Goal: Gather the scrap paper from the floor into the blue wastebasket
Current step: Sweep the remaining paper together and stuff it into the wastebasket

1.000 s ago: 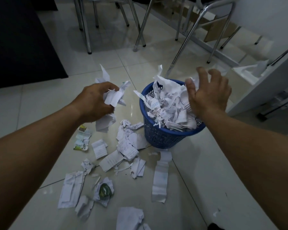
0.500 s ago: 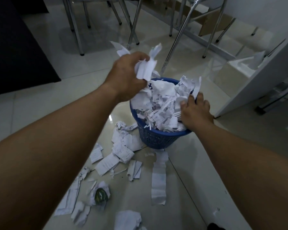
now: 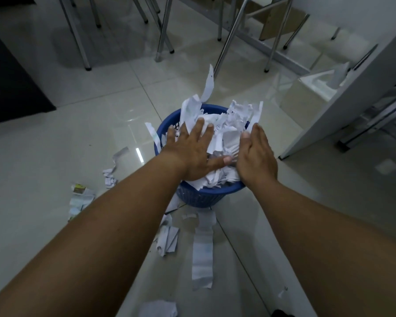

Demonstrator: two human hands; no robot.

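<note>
Blue wastebasket brims with scrap paper as the left hand, which a moment ago clutched a handful above it, now lies flat on the heap beside the right hand. Both have fingers straight, gripping nothing, and press down. That load appears delivered; loose strips on the floor before the basket remain to be gathered.

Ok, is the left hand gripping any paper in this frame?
No, the left hand lies flat with fingers spread, pressing down on the paper heap in the blue wastebasket.
</note>
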